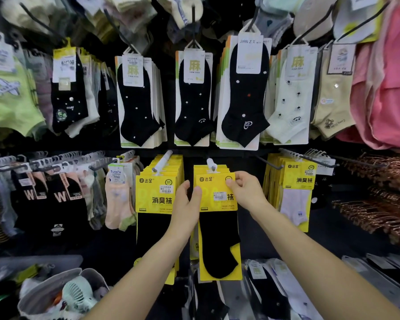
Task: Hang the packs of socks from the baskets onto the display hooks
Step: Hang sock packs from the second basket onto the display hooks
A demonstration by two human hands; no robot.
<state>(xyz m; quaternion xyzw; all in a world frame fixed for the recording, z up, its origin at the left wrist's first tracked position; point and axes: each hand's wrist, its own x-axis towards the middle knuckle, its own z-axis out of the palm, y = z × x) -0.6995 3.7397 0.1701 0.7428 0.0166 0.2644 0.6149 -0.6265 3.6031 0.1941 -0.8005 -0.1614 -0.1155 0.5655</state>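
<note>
Shelving (217,150) hung with sock packs is seen across the view, with a grey basket (53,289) at lower left. A yellow sock pack (218,224) is held at the white hook (211,166) in the lower row, gripped at its left edge by the left hand (187,205) and pinched at its top right corner by the right hand (246,189)

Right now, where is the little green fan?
In the head view, the green fan lies at the bottom left, inside a grey basket, below the rack of hanging socks and left of the person's left arm.
</note>
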